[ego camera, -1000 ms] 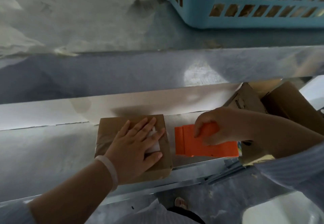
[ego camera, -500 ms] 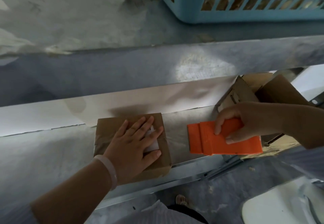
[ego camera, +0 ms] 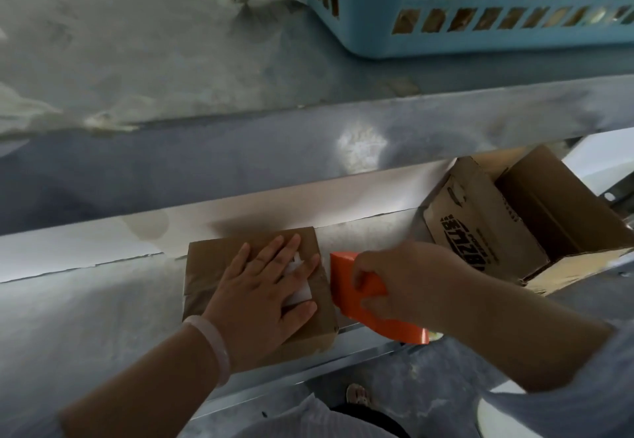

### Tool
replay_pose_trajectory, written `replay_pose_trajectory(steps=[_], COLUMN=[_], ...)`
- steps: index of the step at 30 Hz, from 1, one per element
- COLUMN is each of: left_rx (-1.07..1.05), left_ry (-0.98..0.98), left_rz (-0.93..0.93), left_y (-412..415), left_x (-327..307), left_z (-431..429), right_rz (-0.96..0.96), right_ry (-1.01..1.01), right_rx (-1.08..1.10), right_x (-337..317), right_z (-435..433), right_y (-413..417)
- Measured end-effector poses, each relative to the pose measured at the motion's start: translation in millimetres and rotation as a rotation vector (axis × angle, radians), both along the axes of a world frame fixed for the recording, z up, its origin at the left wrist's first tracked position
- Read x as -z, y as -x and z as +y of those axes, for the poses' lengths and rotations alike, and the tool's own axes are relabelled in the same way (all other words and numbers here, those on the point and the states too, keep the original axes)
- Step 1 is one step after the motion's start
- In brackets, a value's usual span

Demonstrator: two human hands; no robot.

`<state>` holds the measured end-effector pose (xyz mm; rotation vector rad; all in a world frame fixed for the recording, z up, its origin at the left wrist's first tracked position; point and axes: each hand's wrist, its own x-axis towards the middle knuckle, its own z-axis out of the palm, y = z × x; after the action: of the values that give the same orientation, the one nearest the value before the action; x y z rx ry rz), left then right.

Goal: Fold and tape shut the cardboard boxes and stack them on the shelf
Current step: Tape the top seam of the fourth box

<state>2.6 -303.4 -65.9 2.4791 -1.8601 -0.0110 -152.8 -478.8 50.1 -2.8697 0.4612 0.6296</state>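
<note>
A small brown cardboard box (ego camera: 212, 266), flat-topped and nearly square, sits closed on the lower shelf of dull, mottled galvanised metal (ego camera: 85, 317), close to the shelf's front lip. Its sides run roughly in line with that lip, and its slightly longer axis points from front to back. Glossy clear tape shows in creased patches along its left and right edges, and a white paper label (ego camera: 302, 295) lies on its top.

The left hand (ego camera: 260, 293) rests flat on the lid, its fingers (ego camera: 291, 245) straight and spread across the label, holding nothing. A pale, smooth bangle (ego camera: 216, 345) circles that wrist.

The right hand (ego camera: 401, 283) curls its fingers (ego camera: 363, 280) round a bright orange, smooth plastic tape tool (ego camera: 346, 276), a flat-sided wedge just beside the box's right edge. Its long axis slants from the box's far right corner down towards the front lip.

Farther right on the same shelf stands a larger open corrugated carton with black print (ego camera: 480, 232), tilted with its flaps up. On the upper metal shelf (ego camera: 137, 43) sits a light blue plastic lattice basket (ego camera: 377, 9).
</note>
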Motion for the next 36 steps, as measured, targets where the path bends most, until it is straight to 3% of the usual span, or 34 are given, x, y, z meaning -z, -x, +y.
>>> replay_pose_trajectory(steps=[4, 8, 14, 20, 22, 25, 28, 36], left_rx=[-0.006, -0.013, -0.014, -0.016, -0.016, -0.019, -0.024, -0.047], left_ry=[-0.019, -0.014, -0.001, -0.021, -0.024, -0.021, -0.011, -0.019], left_rz=[-0.003, 0.008, 0.015, 0.011, 0.008, 0.015, 0.031, 0.029], left_y=[0, 0, 0, -2, -2, -3, -2, -4], left_x=[-1, -1, 0, -2, -3, -4, -3, -8], left_z=[0, 0, 1, 3, 5, 6, 6, 14], right_rz=[-0.139, -0.099, -0.291, -0.167, -0.048, -0.102, -0.068, -0.136], right_ry=[0.119, 0.125, 0.197, 0.402, 0.473, 0.564, 0.573, 0.341], right_rx=[0.053, 0.107, 0.102, -0.053, -0.127, -0.183, -0.188, -0.033], right_x=[24, 56, 50, 76, 88, 111, 134, 158], right_z=[29, 39, 20, -22, -31, -38, -32, -13], right_y=[2, 4, 14, 20, 14, 5, 5, 19])
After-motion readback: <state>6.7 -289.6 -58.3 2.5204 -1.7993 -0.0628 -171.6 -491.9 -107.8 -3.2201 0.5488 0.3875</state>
